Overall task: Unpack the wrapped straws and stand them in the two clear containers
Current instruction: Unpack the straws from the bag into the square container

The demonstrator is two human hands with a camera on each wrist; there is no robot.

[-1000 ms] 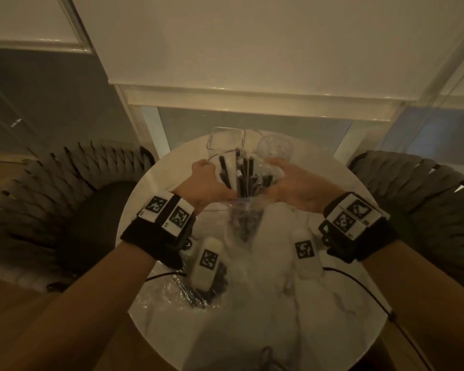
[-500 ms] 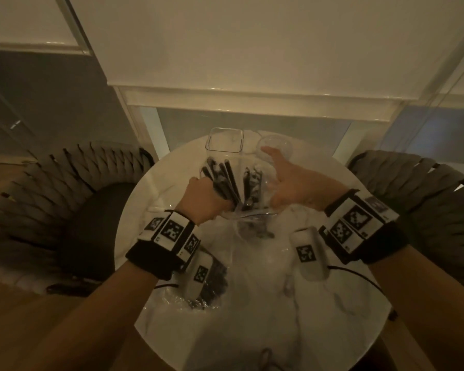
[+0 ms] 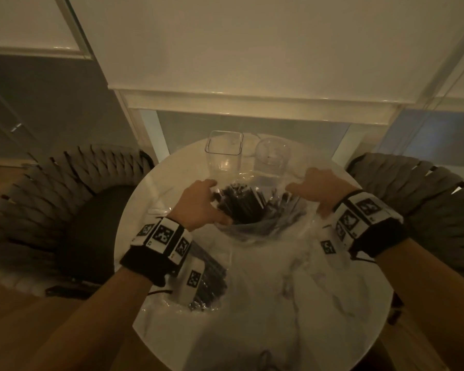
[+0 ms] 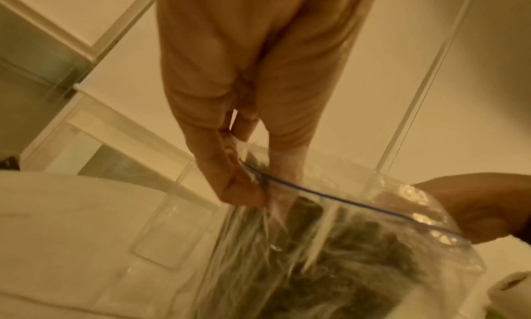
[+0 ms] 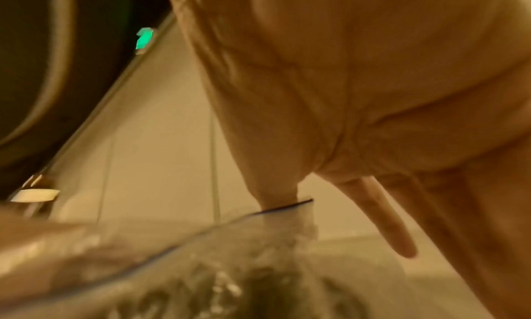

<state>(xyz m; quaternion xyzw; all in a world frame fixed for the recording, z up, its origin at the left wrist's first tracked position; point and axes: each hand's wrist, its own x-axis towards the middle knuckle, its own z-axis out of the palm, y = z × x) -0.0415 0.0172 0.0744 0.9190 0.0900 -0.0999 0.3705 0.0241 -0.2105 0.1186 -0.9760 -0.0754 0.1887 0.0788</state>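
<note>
A clear plastic bag (image 3: 255,231) full of black straws (image 3: 241,207) stands on the round white table (image 3: 306,303), its mouth pulled wide. My left hand (image 3: 201,204) pinches the bag's left rim (image 4: 252,178). My right hand (image 3: 319,186) grips the right rim (image 5: 287,207), thumb on the blue-edged lip. Behind the bag stand a square clear container (image 3: 224,153) and a round clear container (image 3: 272,156), both without straws. A second bag of black straws (image 3: 206,285) lies near my left wrist.
Two dark woven chairs flank the table, one at the left (image 3: 51,210) and one at the right (image 3: 426,204). A window sill and white frame (image 3: 252,108) run behind the table. A cable (image 3: 158,291) trails off the table's left edge.
Both hands have drawn apart, stretching the bag's mouth open. The straws that stood up between the hands now sit lower inside the bag.
</note>
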